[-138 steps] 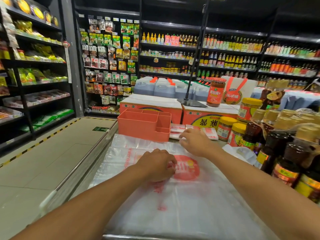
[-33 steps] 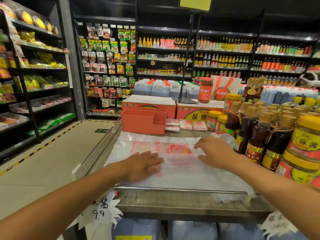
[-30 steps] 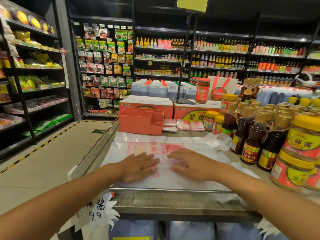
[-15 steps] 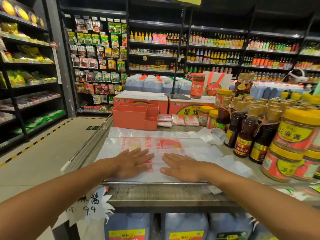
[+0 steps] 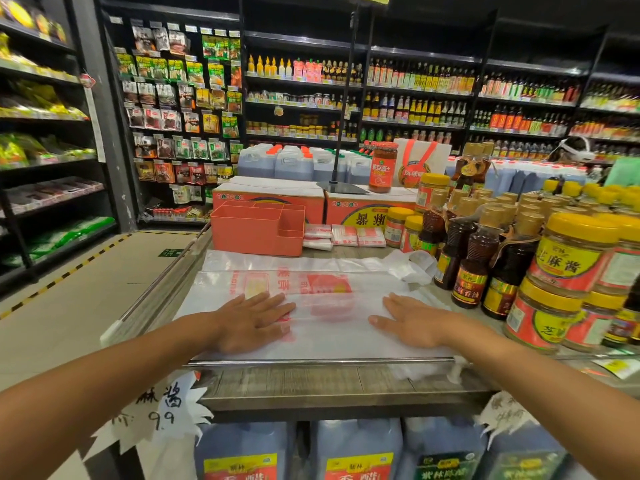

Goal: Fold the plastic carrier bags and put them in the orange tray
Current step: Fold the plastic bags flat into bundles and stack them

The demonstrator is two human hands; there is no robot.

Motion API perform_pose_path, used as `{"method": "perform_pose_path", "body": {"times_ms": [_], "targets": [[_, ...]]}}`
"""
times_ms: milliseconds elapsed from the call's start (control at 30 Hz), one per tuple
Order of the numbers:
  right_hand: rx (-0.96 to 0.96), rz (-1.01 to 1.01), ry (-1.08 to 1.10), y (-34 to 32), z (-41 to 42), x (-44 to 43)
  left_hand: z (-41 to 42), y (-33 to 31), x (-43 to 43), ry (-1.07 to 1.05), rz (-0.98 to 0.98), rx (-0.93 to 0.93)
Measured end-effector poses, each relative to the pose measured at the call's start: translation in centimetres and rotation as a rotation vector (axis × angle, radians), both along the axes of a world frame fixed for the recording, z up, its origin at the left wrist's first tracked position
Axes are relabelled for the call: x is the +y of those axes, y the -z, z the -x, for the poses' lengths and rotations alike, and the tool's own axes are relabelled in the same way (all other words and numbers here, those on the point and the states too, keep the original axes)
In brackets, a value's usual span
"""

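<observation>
A translucent carrier bag (image 5: 332,317) is pressed flat on the worktop (image 5: 311,382) by the left hand (image 5: 252,320) and right hand (image 5: 412,320), fingers spread. The orange tray (image 5: 256,230) is set at the far left, with stocked shop shelves (image 5: 415,88) behind.

A handwritten paper price tag (image 5: 157,405) hanging off the front of the counter reads "麻酱" and "9.9". The big yellow-lidded jar (image 5: 571,261) on the right carries "芝麻酱" on its yellow label, and the cardboard box (image 5: 367,216) behind shows large characters "麻酱", upside down. Red lettering runs across the plastic bag (image 5: 277,282), but it is too blurred to read.
</observation>
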State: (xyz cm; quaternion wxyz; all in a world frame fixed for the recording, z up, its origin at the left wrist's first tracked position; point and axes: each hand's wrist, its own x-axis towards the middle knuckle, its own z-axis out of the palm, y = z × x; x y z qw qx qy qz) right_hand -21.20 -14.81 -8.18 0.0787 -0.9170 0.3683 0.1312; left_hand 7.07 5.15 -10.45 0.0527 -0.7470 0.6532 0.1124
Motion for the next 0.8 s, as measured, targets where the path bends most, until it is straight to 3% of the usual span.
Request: {"method": "perform_pose_path", "body": {"times_ms": [500,633,800], "targets": [[0.006,0.083,0.248,0.9,0.6,-2.3,-0.4,0.3,-0.1,-0.006,0.001,0.024],[0.022,0.094,0.236,0.8,0.5,-2.5,-0.1,0.0,-0.1,-0.021,0.018,0.023],[-0.004,0.290,0.065,0.1,-0.6,-1.8,-0.1,-0.2,0.0,-0.016,0.009,0.042]]}}
